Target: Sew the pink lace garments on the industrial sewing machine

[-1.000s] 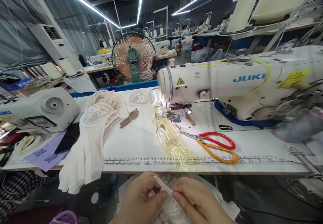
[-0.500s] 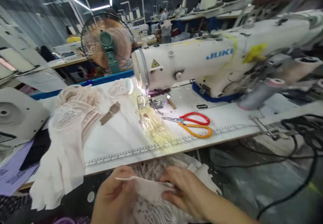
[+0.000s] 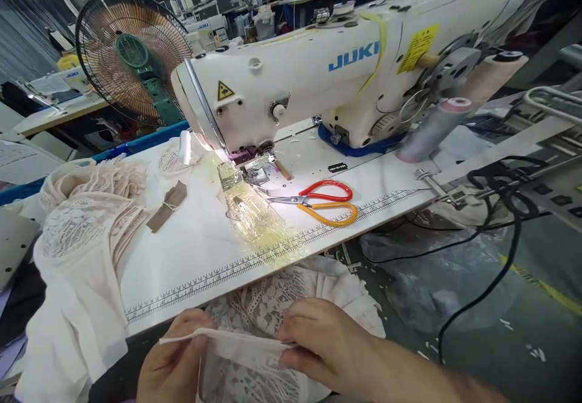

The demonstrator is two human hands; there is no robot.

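Note:
Below the table's front edge, a pale pink lace garment piece [image 3: 245,347] is stretched between my hands. My left hand [image 3: 175,354] pinches its edge at the left, thumb on top. My right hand [image 3: 318,345] grips the same edge at the right between thumb and fingers. More lace fabric [image 3: 282,291] lies beneath, partly covered by my hands. On the table beyond are scissors [image 3: 318,202] with one red and one orange handle, beside the presser foot of a white sewing machine [image 3: 291,82].
A stack of pale lace garment pieces [image 3: 75,233] hangs over the table's left front. A brown strip bundle [image 3: 167,206] lies nearby. Thread cones [image 3: 434,130] stand at the right, near a metal bracket [image 3: 436,188]. A fan [image 3: 131,51] stands behind. Black cables [image 3: 509,263] hang at the right.
The view has turned to the right, so the machine and table appear further left. Both hands still hold the lace piece, its edge now pulled straighter between them.

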